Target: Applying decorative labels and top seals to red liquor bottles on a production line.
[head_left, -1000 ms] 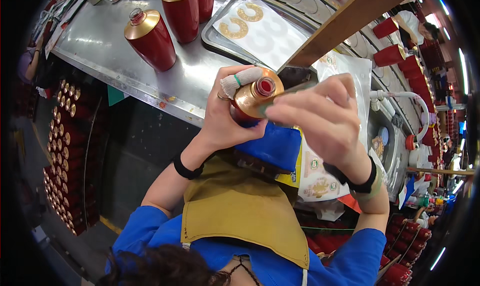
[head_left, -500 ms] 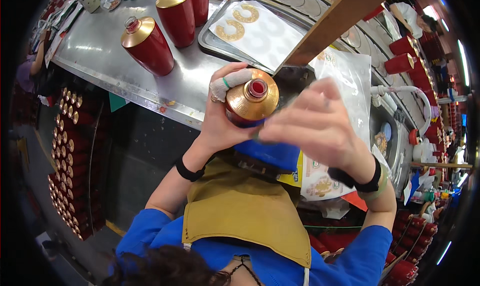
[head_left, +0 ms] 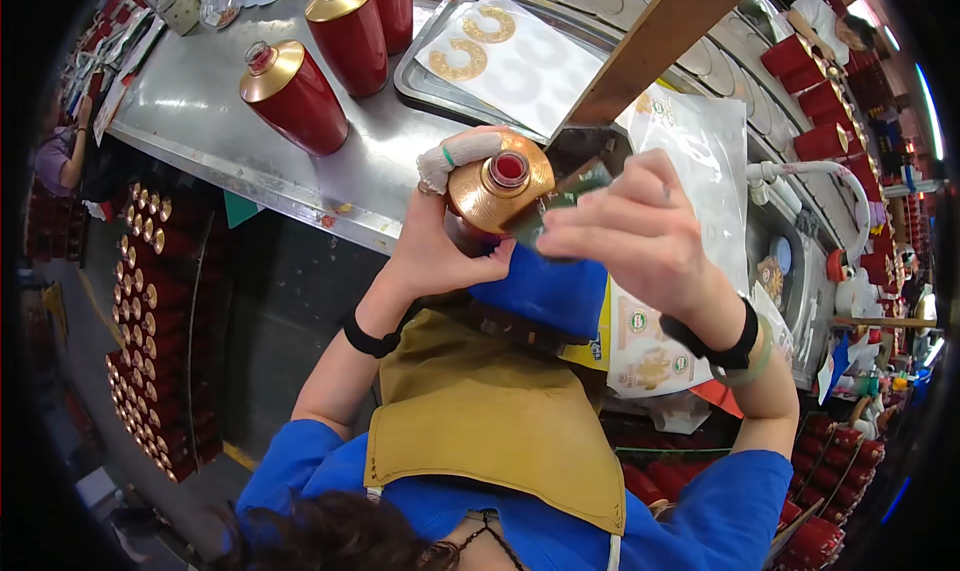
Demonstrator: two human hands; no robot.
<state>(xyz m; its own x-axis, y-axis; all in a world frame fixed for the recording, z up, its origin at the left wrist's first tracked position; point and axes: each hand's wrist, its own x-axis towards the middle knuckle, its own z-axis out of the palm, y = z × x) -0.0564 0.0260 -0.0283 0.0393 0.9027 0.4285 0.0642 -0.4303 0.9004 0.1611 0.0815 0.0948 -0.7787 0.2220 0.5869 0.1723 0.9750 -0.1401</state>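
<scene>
A red bottle with a gold shoulder (head_left: 478, 189) and an open, clear-rimmed mouth stands in front of me, tilted slightly. Around its left side wraps my left hand (head_left: 425, 241), thumb along the near side; one finger wears a white cloth cover with a green band. In my right hand (head_left: 640, 221) is a thin, dark green flat piece (head_left: 580, 186), pinched between thumb and fingers. Its edge lies at or against the right side of the gold shoulder; contact is hard to make out. The lower part of the bottle is hidden by my left hand.
Several red bottles (head_left: 300, 101) with gold shoulders stand on the metal table (head_left: 190, 121). Behind lies a tray (head_left: 408, 76) with a white sheet of gold C-shaped stickers (head_left: 457, 59). A wooden post (head_left: 660, 46) rises close by on the right. Beneath the bottle is a blue object (head_left: 545, 296).
My right hand has turned, bringing the dark green flat piece into clear view beside the gold shoulder. The left thumb has lifted slightly, and the bottle has shifted a little left.
</scene>
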